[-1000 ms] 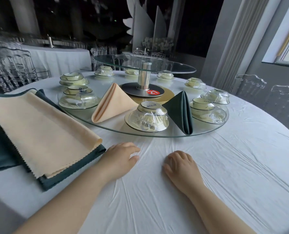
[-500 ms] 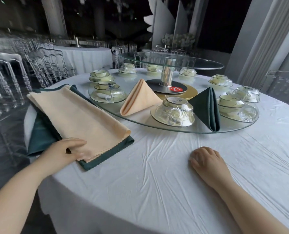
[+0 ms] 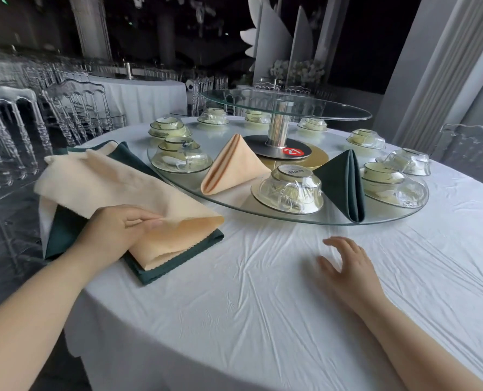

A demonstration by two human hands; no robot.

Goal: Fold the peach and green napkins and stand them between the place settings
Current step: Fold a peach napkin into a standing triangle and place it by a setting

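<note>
So, it's a round table under a creased white tablecloth (image 3: 263,306), with a glass turntable (image 3: 263,219) on it and a smaller glass tier (image 3: 291,108) up on a metal post. The room behind is dim, with clear chairs (image 3: 74,108) and another covered table (image 3: 139,94).

Upturned bowl settings (image 3: 288,190) ring the turntable (wrapped in clear film, looks like). A folded peach napkin (image 3: 232,165) and a folded green napkin (image 3: 344,184) stand on either side of the nearest setting.

The unfolded stack sits at the table's left edge. The left hand (image 3: 113,232) pinches the top peach napkin (image 3: 108,182), which lies over the green napkins (image 3: 172,263).

Half a second ago that peach cloth lay flat with the hand just touching its near edge. Now it's rumpled and doubled over. The right hand (image 3: 347,266) was palm-down with its fingers together, and now they're spread and loose, holding nothing.
</note>
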